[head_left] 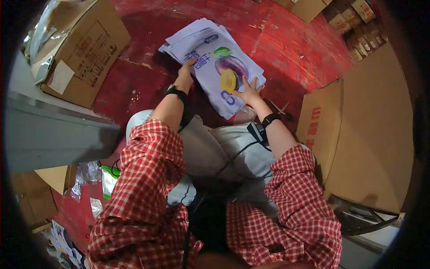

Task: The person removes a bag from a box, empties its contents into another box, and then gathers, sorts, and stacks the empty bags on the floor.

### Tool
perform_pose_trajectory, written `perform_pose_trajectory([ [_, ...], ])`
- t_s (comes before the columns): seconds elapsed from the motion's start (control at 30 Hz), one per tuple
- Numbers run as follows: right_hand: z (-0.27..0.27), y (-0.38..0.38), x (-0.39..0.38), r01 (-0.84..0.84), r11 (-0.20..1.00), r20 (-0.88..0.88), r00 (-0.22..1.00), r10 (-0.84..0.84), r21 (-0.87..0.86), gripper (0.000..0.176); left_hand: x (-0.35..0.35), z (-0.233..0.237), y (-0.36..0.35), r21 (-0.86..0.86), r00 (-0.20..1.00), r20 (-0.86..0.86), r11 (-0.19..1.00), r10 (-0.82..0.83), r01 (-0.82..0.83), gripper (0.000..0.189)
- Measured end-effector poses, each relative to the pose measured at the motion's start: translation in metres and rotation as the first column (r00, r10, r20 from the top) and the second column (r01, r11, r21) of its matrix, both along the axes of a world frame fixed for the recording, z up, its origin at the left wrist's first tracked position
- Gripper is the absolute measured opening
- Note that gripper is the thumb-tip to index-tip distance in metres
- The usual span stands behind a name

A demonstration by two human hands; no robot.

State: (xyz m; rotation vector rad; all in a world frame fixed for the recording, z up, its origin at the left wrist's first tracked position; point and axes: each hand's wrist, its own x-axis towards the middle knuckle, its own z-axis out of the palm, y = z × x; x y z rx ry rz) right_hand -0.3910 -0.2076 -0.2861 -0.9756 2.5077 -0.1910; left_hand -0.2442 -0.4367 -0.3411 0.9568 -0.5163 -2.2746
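A stack of white printed bags (210, 67) lies slanted over the red floor in front of my knees. The top bag shows a purple plum, a yellow cut half and a green leaf. At its left edge my left hand (184, 77) is closed, thumb on top and the other fingers hidden beneath. My right hand (250, 93) rests on the lower right corner with its fingers spread over the top bag. Just right of that hand, a pair of scissors (283, 110) lies on the floor.
Cardboard boxes stand on the left (92, 54) and right (371, 125). A grey metal panel (58, 130) juts in from the left. Clear plastic wrappers and a green-and-white packet (109, 180) lie at lower left. A black cable (237, 154) crosses my lap.
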Motion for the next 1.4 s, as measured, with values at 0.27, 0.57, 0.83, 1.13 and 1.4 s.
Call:
perform_pose_trajectory([
  [0.27, -0.020, 0.001, -0.026, -0.002, 0.988, 0.004, 1.000, 0.003, -0.154, 0.111, -0.010, 0.074, 0.035, -0.639, 0.754, 0.644, 0.633, 0.128, 0.438, 0.039],
  [0.57, 0.028, 0.000, -0.036, 0.806, 0.256, 0.843, 0.530, 0.090, -0.534, 0.083, -0.032, 0.150, 0.043, -0.525, 0.991, -0.123, 0.851, -0.052, -0.020, 0.029],
  [0.83, 0.088, 0.008, -0.050, 0.778, 0.125, 0.628, 0.387, 0.675, -0.615, 0.047, -0.016, 0.202, 0.052, -0.512, 0.845, -0.501, 0.852, -0.187, -0.114, 0.046],
  [1.13, 0.123, 0.005, -0.002, 0.631, 0.025, 0.560, 0.669, 0.489, -0.776, 0.050, 0.001, 0.176, 0.015, -0.329, 0.704, -0.706, 0.915, -0.075, -0.232, 0.048],
  [1.4, 0.172, 0.004, 0.022, 0.462, -0.245, 0.391, 0.874, 0.289, -0.852, 0.042, -0.011, 0.183, 0.034, -0.281, 0.850, -0.524, 0.953, -0.051, -0.116, 0.053],
])
